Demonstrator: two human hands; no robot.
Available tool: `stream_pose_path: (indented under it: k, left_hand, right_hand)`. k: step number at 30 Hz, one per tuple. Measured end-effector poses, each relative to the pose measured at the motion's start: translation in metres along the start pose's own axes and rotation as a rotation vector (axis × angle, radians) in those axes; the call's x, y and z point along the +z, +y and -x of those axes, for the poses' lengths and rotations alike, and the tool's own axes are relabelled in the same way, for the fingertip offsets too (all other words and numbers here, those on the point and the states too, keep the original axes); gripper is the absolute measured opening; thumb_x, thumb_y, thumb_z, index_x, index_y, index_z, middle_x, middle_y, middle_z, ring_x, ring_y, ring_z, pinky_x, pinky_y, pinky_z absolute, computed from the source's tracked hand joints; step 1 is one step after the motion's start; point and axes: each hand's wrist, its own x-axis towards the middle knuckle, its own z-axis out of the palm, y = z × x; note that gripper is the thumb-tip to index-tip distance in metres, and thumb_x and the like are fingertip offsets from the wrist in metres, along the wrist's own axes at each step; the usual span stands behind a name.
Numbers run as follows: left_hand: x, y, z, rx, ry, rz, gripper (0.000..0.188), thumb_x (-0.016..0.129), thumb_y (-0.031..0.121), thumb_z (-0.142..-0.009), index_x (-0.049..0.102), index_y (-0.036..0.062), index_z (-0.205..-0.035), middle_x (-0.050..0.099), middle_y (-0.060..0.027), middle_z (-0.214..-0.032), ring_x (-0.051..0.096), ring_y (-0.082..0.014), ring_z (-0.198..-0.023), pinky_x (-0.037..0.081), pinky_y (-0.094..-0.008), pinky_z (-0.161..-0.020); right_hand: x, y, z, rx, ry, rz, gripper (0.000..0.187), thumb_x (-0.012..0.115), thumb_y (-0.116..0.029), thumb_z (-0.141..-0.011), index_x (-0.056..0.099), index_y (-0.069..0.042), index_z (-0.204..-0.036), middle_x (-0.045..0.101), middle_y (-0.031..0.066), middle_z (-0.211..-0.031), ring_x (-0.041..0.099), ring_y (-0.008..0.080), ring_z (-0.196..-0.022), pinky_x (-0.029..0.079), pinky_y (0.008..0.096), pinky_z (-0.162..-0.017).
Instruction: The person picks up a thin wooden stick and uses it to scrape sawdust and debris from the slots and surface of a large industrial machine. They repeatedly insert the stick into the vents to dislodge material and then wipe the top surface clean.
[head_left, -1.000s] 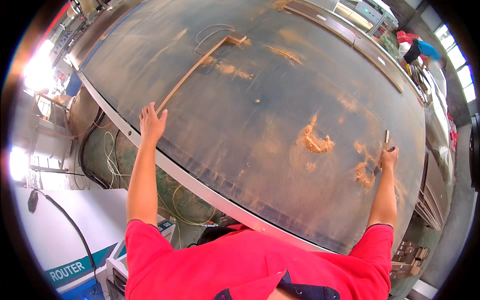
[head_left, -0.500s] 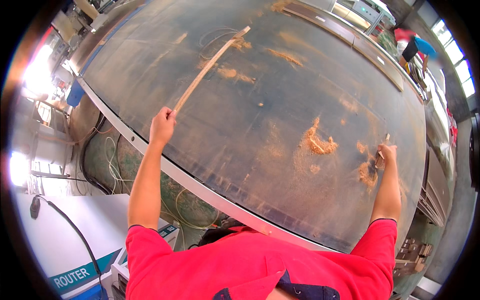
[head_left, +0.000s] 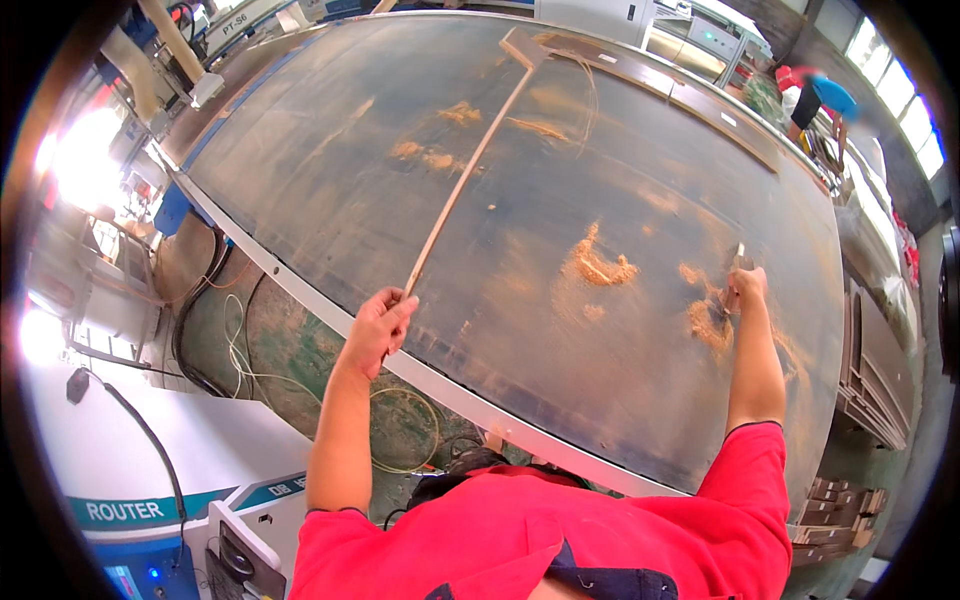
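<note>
Long wooden strip [head_left: 469, 180] slants over the tabletop [head_left: 620, 400], our left hand [head_left: 378, 330] pinching its near end; our right hand [head_left: 747, 288] curls around a small tool [head_left: 740, 251], with sawdust [head_left: 606, 271] remaining in separate heaps

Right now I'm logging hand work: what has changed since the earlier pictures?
The left hand, open near the long wooden stick a second ago, now grips its near end; the stick has moved rightward. The thin cord, then left of its far end, now lies right of it. The right hand keeps hold of its small tool, and the crescent of sawdust looks unmoved.
</note>
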Motion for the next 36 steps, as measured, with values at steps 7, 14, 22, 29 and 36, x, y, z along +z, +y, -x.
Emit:
stream_pose_path:
  k: [7, 14, 22, 29, 36]
  left_hand:
    - [0.049, -0.051, 0.088, -0.027, -0.100, 0.080, 0.013, 0.061, 0.017, -0.095, 0.055, 0.0061, -0.092, 0.048, 0.0027, -0.060, 0.035, -0.0036, -0.040, 0.026, -0.0187, -0.036]
    - [0.081, -0.088, 0.153, -0.070, -0.202, 0.006, 0.018, 0.052, 0.024, -0.100, 0.059, 0.0086, -0.092, 0.049, 0.0032, -0.060, 0.034, -0.0027, -0.042, 0.025, -0.0187, -0.038]
    - [0.081, -0.148, 0.212, -0.022, -0.314, -0.208, 0.019, 0.054, 0.026, -0.100, 0.058, 0.0094, -0.091, 0.042, 0.0060, -0.060, 0.036, -0.0033, -0.050, 0.024, -0.0207, -0.044]
    - [0.080, -0.199, 0.278, -0.107, -0.542, -0.184, 0.018, 0.055, 0.024, -0.099, 0.058, 0.0066, -0.093, 0.042, 0.0068, -0.064, 0.036, -0.0031, -0.054, 0.025, -0.0205, -0.048]
    - [0.090, -0.230, 0.330, -0.225, -0.819, -0.143, 0.017, 0.053, 0.020, -0.099, 0.058, 0.0042, -0.096, 0.041, 0.0060, -0.065, 0.033, -0.0034, -0.055, 0.025, -0.0203, -0.049]
  right_hand:
    - [-0.043, 0.031, 0.058, 0.112, -0.861, -1.268, 0.008, 0.055, 0.002, -0.079, 0.058, -0.002, -0.085, 0.058, 0.0090, -0.083, 0.057, 0.0217, -0.070, 0.053, 0.0399, -0.066]
    - [-0.094, 0.005, 0.227, 0.039, -0.981, -1.636, 0.038, 0.056, 0.005, -0.081, 0.051, 0.000, -0.118, 0.055, 0.0111, -0.102, 0.058, 0.0231, -0.082, 0.053, 0.0341, -0.066]
    - [-0.140, 0.021, 0.322, -0.141, -0.873, -1.688, 0.047, 0.058, 0.009, -0.077, 0.051, -0.001, -0.123, 0.056, 0.0075, -0.094, 0.055, 0.0175, -0.076, 0.047, 0.0316, -0.062]
    - [-0.196, 0.078, 0.362, -0.217, -0.694, -1.747, 0.044, 0.056, 0.012, -0.075, 0.055, -0.001, -0.117, 0.059, 0.0101, -0.103, 0.055, 0.0182, -0.080, 0.046, 0.0306, -0.067]
    - [-0.302, 0.168, 0.410, -0.406, -0.411, -1.662, 0.046, 0.057, 0.010, -0.073, 0.056, 0.001, -0.118, 0.059, 0.0115, -0.122, 0.056, 0.0179, -0.085, 0.045, 0.0301, -0.068]
